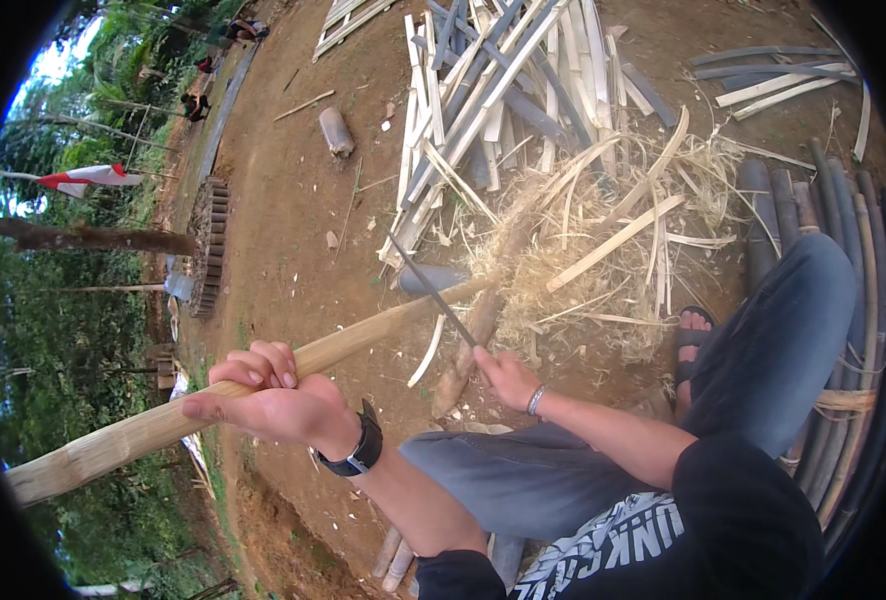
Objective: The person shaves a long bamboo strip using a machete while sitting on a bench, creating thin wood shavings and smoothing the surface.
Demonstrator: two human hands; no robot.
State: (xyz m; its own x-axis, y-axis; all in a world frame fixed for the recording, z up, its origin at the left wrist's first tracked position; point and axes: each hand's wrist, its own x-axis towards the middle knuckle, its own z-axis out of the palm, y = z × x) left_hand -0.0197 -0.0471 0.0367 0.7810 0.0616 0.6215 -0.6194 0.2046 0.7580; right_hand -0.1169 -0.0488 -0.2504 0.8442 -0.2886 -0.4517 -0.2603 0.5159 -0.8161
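My left hand [281, 392] is wrapped round a long pale bamboo slat [363, 335]. The slat slants from the left rim to the shavings, where its far end lies near a short log [458, 378]. In my right hand [508, 380] is a long-bladed knife [429, 286], its handle mostly hidden by my fingers. The dark blade crosses the slat close to its far end; whether it touches the wood I cannot tell. A heap of fine bamboo shavings [603, 265] spreads around that end.
Split bamboo strips [503, 70] are piled at the far middle, with more strips [778, 80] at far right. Bamboo poles [853, 300] lie beside my leg on the right. A bamboo piece [336, 132] rests on the soil. My sandalled foot [693, 345] is by the shavings.
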